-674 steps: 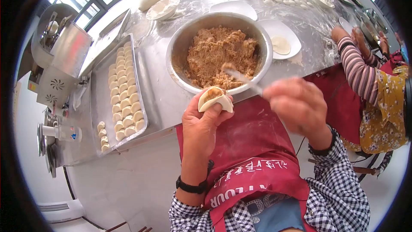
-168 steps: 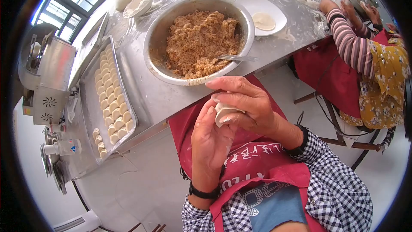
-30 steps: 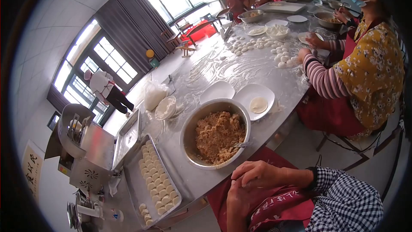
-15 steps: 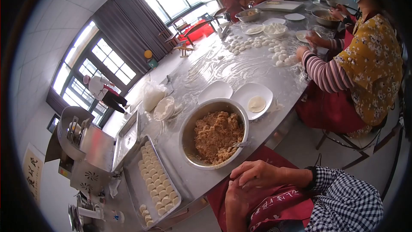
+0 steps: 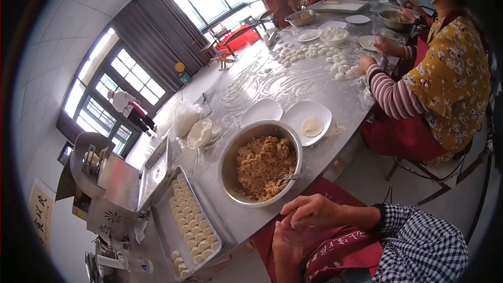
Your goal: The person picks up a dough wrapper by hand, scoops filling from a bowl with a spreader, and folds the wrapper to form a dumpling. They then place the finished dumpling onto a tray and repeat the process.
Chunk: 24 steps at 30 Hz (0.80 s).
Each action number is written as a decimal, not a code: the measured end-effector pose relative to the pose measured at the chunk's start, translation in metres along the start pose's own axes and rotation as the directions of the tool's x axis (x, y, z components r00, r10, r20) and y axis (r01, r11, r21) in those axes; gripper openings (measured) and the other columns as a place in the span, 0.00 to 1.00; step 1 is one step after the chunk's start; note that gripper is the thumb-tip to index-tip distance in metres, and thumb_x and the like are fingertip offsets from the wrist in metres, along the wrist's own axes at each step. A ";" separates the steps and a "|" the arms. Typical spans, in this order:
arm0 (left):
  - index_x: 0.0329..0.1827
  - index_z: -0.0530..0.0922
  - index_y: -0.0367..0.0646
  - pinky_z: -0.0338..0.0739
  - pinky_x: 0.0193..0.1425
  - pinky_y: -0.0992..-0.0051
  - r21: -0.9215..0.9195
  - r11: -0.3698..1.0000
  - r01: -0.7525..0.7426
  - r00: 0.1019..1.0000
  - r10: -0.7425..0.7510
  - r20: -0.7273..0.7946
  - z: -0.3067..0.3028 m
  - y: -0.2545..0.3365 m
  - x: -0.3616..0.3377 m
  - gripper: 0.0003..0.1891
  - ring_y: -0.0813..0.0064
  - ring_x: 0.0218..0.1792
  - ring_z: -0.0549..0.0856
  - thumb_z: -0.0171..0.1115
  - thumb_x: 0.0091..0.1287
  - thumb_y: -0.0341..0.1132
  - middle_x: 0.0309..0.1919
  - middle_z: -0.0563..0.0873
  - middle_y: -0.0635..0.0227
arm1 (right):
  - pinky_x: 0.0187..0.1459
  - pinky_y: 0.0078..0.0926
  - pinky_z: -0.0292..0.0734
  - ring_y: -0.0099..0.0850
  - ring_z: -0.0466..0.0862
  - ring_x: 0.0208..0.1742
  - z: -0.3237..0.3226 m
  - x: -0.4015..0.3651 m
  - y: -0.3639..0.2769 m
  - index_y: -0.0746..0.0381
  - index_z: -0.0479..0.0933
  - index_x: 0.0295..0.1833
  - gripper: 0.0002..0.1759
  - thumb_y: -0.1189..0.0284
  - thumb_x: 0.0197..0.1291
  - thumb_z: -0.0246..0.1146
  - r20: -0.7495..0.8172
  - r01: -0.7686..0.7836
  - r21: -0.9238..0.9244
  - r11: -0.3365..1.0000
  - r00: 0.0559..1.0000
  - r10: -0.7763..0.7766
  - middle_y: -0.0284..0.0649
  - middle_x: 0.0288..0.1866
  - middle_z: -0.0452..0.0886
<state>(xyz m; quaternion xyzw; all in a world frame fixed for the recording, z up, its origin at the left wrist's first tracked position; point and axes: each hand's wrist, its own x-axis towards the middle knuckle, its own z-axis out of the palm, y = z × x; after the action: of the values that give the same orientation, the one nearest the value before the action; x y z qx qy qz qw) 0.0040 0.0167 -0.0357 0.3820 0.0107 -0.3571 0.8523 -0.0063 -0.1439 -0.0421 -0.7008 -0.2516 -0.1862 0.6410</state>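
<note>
My right hand is above my left hand, close together over the red apron at the table's near edge. Fingers of both are bent toward each other, and a small pale bit shows between them, too small to name. Just beyond stands a steel bowl of brown filling, with a spoon handle at its right side. A tray to the left holds rows of pale dumplings. Behind the bowl, a white plate carries one round wrapper.
Another white plate, a floury bowl and an empty metal tray lie farther back. At right sits a co-worker beside many dough pieces. More people work at the far end; one person stands by the doors.
My hands have shifted slightly, the left one turning a little with its fingers loosened. By the doors, the distant person has changed posture. The co-worker's hands moved slightly.
</note>
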 end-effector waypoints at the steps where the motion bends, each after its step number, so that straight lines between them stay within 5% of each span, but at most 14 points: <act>1: 0.60 0.64 0.36 0.73 0.54 0.55 -0.016 1.000 -0.003 1.000 0.003 -0.003 0.001 0.000 0.000 0.28 0.54 0.50 0.77 0.34 0.71 0.52 0.50 0.76 0.55 | 0.49 0.29 0.76 0.37 0.79 0.51 0.000 0.000 0.000 0.63 0.79 0.35 0.07 0.78 0.48 0.67 0.000 0.000 0.000 1.000 1.000 0.000 0.46 0.51 0.77; 19: 0.59 0.66 0.34 0.67 0.62 0.60 -0.147 0.977 -0.156 0.988 0.157 -0.005 0.015 0.005 -0.003 0.25 0.63 0.54 0.75 0.37 0.71 0.47 0.53 0.75 0.58 | 0.49 0.27 0.77 0.33 0.80 0.49 0.008 0.003 0.005 0.66 0.80 0.39 0.07 0.78 0.54 0.64 -0.108 0.095 0.047 0.994 0.990 -0.089 0.47 0.53 0.76; 24: 0.58 0.67 0.34 0.68 0.61 0.61 -0.213 0.964 -0.162 0.984 0.175 0.045 0.004 0.004 0.000 0.24 0.63 0.54 0.75 0.38 0.71 0.45 0.54 0.75 0.57 | 0.51 0.30 0.74 0.37 0.79 0.51 0.013 0.004 0.002 0.62 0.81 0.39 0.08 0.79 0.51 0.65 -0.137 0.006 0.086 0.996 0.991 0.006 0.45 0.51 0.77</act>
<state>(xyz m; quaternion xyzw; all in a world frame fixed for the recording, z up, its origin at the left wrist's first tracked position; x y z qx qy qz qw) 0.0053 0.0162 -0.0299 0.2786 -0.0114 -0.2921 0.9148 -0.0022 -0.1311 -0.0430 -0.6580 -0.2149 -0.2228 0.6865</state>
